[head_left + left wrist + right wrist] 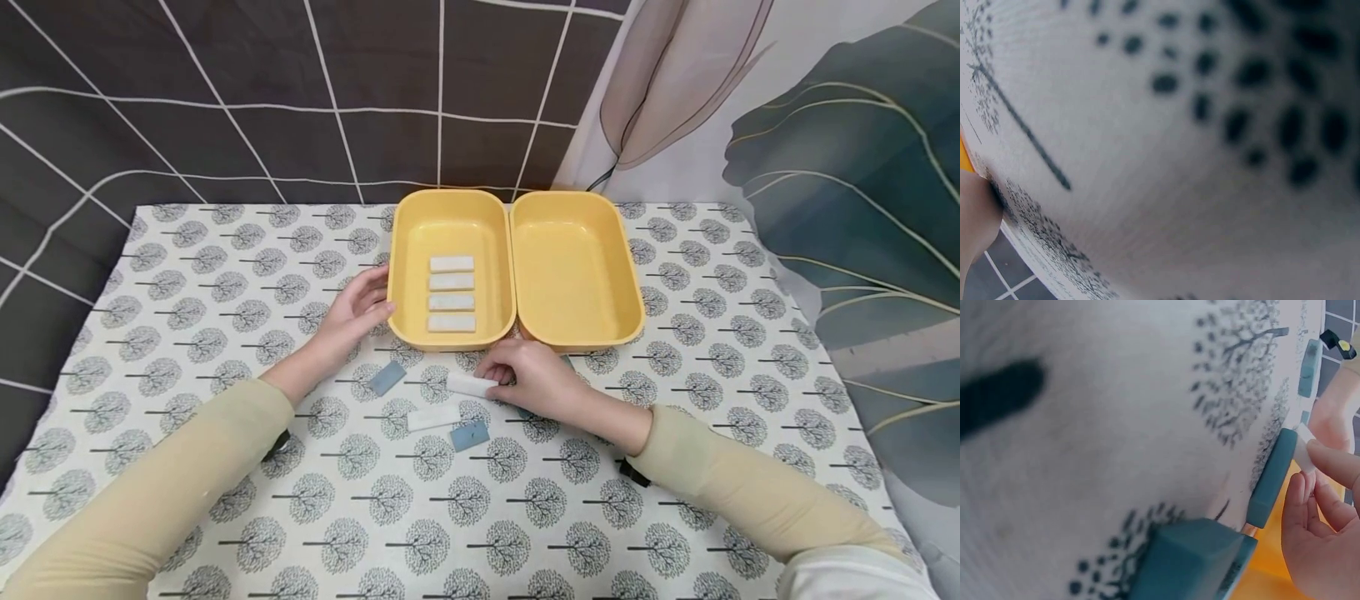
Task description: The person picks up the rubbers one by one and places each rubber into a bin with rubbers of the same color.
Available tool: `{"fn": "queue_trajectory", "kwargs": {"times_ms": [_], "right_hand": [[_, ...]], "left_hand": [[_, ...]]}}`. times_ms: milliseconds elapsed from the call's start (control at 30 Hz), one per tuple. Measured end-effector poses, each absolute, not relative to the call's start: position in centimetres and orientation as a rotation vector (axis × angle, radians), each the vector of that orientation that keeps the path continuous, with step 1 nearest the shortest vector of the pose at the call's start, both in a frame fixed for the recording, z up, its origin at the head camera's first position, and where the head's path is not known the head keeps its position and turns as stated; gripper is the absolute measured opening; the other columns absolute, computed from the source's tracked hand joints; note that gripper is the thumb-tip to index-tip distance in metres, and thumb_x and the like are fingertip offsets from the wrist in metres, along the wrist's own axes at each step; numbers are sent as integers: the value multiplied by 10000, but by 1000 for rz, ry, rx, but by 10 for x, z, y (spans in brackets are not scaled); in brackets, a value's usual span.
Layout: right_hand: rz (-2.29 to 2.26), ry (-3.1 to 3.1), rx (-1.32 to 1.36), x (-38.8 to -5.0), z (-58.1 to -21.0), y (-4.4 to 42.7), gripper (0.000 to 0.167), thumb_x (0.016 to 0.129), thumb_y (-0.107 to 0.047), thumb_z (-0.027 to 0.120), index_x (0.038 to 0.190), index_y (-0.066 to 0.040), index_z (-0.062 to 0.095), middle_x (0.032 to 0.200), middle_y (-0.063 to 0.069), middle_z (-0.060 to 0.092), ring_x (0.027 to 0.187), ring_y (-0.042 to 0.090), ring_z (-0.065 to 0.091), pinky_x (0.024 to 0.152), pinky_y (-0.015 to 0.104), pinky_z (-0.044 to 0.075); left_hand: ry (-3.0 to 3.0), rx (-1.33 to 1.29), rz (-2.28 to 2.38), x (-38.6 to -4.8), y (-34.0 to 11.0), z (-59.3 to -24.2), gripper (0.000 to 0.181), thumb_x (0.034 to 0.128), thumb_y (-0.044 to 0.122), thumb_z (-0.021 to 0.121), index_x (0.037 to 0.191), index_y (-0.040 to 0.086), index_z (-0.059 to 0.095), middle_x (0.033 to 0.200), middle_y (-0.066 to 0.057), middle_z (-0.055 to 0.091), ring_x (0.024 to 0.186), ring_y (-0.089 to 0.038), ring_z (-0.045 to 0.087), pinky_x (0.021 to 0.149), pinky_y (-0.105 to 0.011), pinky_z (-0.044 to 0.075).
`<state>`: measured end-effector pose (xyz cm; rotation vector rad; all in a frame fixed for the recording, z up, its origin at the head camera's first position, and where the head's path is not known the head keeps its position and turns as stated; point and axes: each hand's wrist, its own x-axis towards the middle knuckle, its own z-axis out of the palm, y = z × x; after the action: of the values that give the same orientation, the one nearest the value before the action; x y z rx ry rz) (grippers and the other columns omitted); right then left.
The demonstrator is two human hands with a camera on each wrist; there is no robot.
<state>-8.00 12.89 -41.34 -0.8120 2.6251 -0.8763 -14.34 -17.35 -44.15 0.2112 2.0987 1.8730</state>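
My right hand (536, 379) pinches a small white rectangular block (467, 384) between thumb and fingers, just in front of the two yellow bins. In the right wrist view, the fingertips hold that white block (1302, 450) beside a blue-grey block (1272, 478). My left hand (351, 315) rests against the outer left side of the left yellow bin (401, 250), its fingers loosely bent. Several white blocks (452, 302) lie in a column inside that bin. On the cloth are another white block (433, 418) and blue-grey blocks (387, 378), some partly hidden by my right hand.
The right yellow bin (626, 292) stands against the left one, with nothing seen inside. A tree-patterned cloth (360, 500) covers the table. Behind it hang a dark gridded sheet (255, 58) and a leaf-patterned curtain (862, 208).
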Motion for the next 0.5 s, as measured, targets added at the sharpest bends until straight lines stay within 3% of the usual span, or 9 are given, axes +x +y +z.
{"fn": "queue_trajectory", "kwargs": {"times_ms": [233, 500], "right_hand": [[-938, 2615, -810, -76, -405, 128, 231, 819, -65, 898, 1013, -134, 794, 915, -34, 753, 820, 62, 649, 760, 197, 607], [-969, 2583, -904, -74, -389, 126, 236, 820, -101, 912, 1018, -146, 792, 920, -47, 750, 831, 54, 640, 767, 194, 597]], "left_hand": [[2106, 215, 1875, -142, -173, -441, 698, 1031, 53, 563, 1657, 30, 256, 1701, -181, 356, 1528, -357, 411, 1251, -237, 415], [2108, 227, 1874, -142, -173, -440, 692, 1033, 55, 556, 1657, 28, 258, 1703, -180, 353, 1535, -363, 401, 1250, -220, 407]]}}
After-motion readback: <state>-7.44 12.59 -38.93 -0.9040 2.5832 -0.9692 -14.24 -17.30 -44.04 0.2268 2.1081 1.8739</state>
